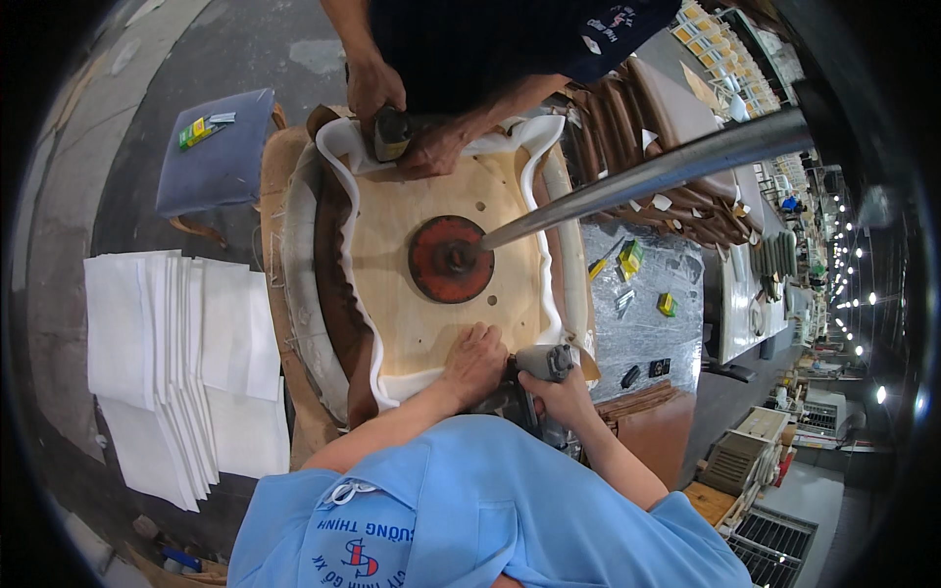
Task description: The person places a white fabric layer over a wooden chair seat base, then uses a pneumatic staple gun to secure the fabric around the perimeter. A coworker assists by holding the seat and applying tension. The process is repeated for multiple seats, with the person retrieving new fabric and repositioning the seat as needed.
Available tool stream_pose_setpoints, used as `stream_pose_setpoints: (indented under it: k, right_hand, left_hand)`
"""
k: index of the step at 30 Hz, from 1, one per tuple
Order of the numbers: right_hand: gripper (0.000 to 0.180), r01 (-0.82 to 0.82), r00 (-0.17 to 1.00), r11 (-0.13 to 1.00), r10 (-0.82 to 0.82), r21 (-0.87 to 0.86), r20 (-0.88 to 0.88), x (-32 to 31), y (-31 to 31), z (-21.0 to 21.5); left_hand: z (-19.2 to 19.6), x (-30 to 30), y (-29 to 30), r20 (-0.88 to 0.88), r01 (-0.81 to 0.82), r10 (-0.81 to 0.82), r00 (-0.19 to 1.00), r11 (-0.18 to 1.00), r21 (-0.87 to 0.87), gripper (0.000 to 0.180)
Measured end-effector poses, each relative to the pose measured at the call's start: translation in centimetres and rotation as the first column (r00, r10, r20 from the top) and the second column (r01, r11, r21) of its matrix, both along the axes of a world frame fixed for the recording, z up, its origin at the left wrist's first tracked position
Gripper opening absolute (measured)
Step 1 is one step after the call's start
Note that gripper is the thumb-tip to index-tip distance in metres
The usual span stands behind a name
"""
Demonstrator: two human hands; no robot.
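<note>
A plywood seat board (431, 314) wrapped in white foam and brown cover lies upside down under a round red press pad (449, 259) on a metal arm (647, 176). My left hand (474, 361) presses flat on the board's near edge. My right hand (561, 394) grips a grey staple gun (545, 365) right beside it. Across the board, another person's two hands (431, 147) hold a second staple gun (390, 135) at the far edge.
A stack of white fabric sheets (176, 353) lies to the left. A blue cushion (218, 147) with small staple boxes sits at the back left. Stacked brown seats (667, 118) stand at the right, above a metal bench (642, 314) with small boxes.
</note>
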State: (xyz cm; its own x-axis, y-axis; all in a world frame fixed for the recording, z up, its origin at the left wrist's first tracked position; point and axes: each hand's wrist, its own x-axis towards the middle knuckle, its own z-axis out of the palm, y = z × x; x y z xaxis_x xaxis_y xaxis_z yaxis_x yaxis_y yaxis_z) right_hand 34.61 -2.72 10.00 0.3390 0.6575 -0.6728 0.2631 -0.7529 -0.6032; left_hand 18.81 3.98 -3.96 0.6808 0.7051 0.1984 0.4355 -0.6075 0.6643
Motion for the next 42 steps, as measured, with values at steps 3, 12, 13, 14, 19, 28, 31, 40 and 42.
stream_pose_setpoints:
  k: [3,12,13,14,19,28,31,40,42]
  right_hand:
    - [0.022,0.003,1.000,0.999,-0.003,-0.034,-0.003,0.5,-0.3,-0.2]
    - [0.067,0.039,0.998,0.961,-0.027,0.274,-0.050,-3.5,-7.7,-1.3]
    - [0.066,0.001,1.000,0.929,-0.004,0.371,0.008,-4.0,-7.7,-1.8]
    - [0.065,-0.031,0.997,0.910,0.001,0.413,0.073,-4.3,-7.7,-2.0]
    - [0.065,-0.023,0.991,0.924,-0.029,0.381,0.130,-4.6,-7.6,-2.2]
    - [0.062,-0.074,0.966,0.935,-0.019,0.348,0.257,-4.9,-7.1,-1.7]
    - [0.061,-0.028,0.970,0.933,-0.062,0.359,0.236,-5.0,-7.1,-1.5]
    - [0.065,0.135,0.983,0.945,-0.167,0.299,0.082,-6.9,-7.3,-0.7]
    - [0.060,0.135,0.991,0.963,-0.126,0.232,-0.053,-8.0,-6.5,-0.3]
  left_hand:
    - [0.1,0.3,0.0,-0.001,-0.003,0.003,1.000,0.999,0.042,0.018]
    - [9.3,-10.0,3.1,-0.043,-0.065,0.050,0.998,0.742,-0.667,0.036]
    - [10.1,-11.3,2.1,-0.064,-0.006,-0.053,0.997,0.715,-0.699,0.040]
    - [10.4,-11.8,1.0,-0.188,0.065,-0.186,0.964,0.855,-0.515,0.040]
    - [7.5,-13.9,0.1,-0.397,0.140,-0.168,0.902,0.985,-0.098,0.035]
    - [3.9,-13.1,2.3,-0.326,0.410,-0.443,0.836,0.897,-0.166,0.021]
    - [3.5,-13.1,2.5,-0.054,0.365,-0.373,0.926,0.924,-0.109,0.023]
    - [2.9,-13.6,2.0,0.000,0.149,-0.150,0.989,0.985,-0.088,0.019]
    - [2.9,-13.3,1.9,-0.010,0.081,-0.082,0.997,0.993,-0.084,0.019]
